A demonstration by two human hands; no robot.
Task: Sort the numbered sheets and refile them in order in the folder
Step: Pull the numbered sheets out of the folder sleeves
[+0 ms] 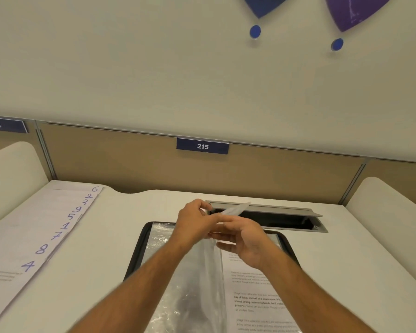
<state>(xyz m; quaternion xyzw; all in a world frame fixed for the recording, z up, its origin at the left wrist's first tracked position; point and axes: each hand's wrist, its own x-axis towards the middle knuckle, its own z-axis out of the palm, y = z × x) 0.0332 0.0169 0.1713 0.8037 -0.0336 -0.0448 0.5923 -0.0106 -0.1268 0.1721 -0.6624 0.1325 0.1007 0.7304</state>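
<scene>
Both hands work the top edge of a clear plastic sleeve in the open black folder.

Her left hand (194, 218) pinches the upper corner of the transparent sleeve (209, 265) while the right hand (244, 239), fingers loosely bent, touches its edge, seemingly spreading the mouth open. The black zip folder (139, 248) lies open mid-tabletop (101, 272); a printed page (255, 299) sits in its right side. Fanned white numbered sheets (41, 236), out of order, lie well apart at the left. Sorting looks undone; next, I'd guess, comes picking sheet 1 and sliding it in squarely.
</scene>
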